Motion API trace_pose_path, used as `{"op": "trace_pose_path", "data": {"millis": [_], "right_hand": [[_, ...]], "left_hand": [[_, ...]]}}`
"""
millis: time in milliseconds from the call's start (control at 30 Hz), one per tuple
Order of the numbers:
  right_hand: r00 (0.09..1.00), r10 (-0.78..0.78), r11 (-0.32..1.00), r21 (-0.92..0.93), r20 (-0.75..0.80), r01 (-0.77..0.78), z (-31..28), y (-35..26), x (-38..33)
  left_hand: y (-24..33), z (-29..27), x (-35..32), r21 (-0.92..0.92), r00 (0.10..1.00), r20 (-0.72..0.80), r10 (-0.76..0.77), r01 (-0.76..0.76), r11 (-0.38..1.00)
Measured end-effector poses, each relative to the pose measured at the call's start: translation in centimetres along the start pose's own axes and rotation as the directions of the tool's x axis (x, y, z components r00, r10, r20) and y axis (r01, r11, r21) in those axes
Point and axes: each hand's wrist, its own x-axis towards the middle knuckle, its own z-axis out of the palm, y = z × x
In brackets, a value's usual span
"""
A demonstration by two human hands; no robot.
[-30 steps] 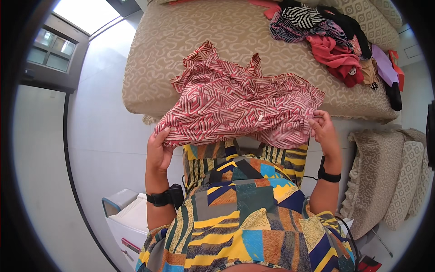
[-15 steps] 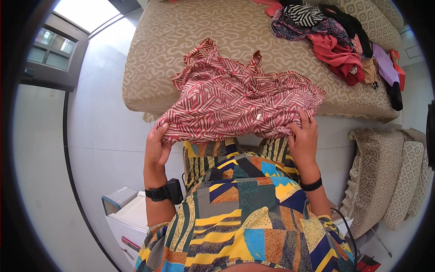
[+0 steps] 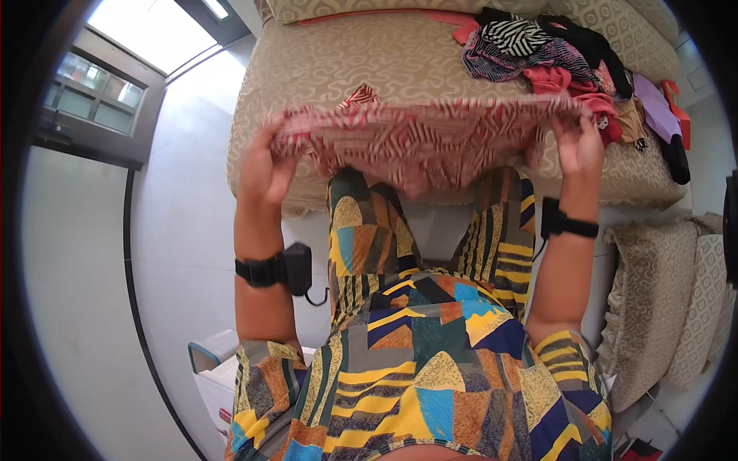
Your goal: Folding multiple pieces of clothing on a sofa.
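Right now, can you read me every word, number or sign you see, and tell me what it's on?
No words, numbers or signs can be read here.
Red-and-white cloth: only a pattern shows, partly blurred.
Clothes pile: stripes and colours, no readable letters.
Red patch on the white box, lower left: too small to tell if it bears writing.

Red-white patt. cloth (image 3: 430,142) & L hand (image 3: 266,169) blurry, folds unclear
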Motion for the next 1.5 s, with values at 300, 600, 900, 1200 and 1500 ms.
{"op": "trace_pose_path", "data": {"millis": [300, 600, 900, 1200, 1500], "right_hand": [[0.803, -0.235, 0.915, 0.404, 0.548, -0.009, 2.2, -6.0, 3.6], [0.982, 0.178, 0.977, 0.129, -0.065, -0.169, -13.9, 5.1, -1.8], [0.992, 0.010, 0.994, -0.108, -0.125, -0.024, -7.9, 3.5, -0.9], [0.392, 0.398, 0.619, -0.558, 0.830, 0.553, 17.9, 13.3, -10.8], [0.257, 0.305, 0.655, -0.398, 0.917, 0.643, 15.4, 16.8, -16.4]], "left_hand": [[3.4, 7.6, -0.8, -0.147, 0.830, 0.137, 0.540, -0.522, 0.840], [-11.1, -2.4, -3.7, -0.112, 0.983, -0.134, -0.124, 0.110, 0.988], [-11.7, -0.7, -4.6, -0.032, 0.988, -0.132, -0.078, 0.074, 0.997], [-11.6, -0.2, -5.6, -0.134, 0.999, -0.018, -0.039, 0.036, 0.990], [-12.3, -1.6, -4.8, -0.249, 0.985, -0.131, -0.114, 0.078, 0.965]]}}
